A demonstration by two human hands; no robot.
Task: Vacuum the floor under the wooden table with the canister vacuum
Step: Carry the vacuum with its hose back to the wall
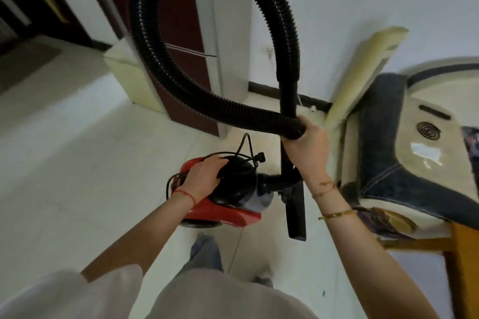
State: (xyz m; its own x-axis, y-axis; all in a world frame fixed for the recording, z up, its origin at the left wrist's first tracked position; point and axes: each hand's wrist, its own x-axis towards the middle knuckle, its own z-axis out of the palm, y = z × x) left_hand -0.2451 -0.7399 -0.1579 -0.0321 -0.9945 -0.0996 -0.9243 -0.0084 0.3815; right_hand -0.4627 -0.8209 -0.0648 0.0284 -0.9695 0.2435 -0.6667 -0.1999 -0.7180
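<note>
A red and black canister vacuum (228, 211) is low in the middle of the view, above the pale tiled floor (77, 163). My left hand (203, 176) is shut on its black top handle. A ribbed black hose (145, 33) loops high overhead and comes down to my right hand (308, 150), which grips the hose together with the black wand. The wand's flat nozzle (295, 212) hangs down beside the canister. A black power cord (245, 149) is bunched on top of the canister. The wooden table's edge (464, 248) shows at the lower right.
A cream cabinet with a dark red door (181, 59) stands against the white wall behind. At the right a cloth-covered surface (427, 163) carries a mosquito coil (429, 131). A rolled cream mat (360, 77) leans on the wall. My legs and feet are below.
</note>
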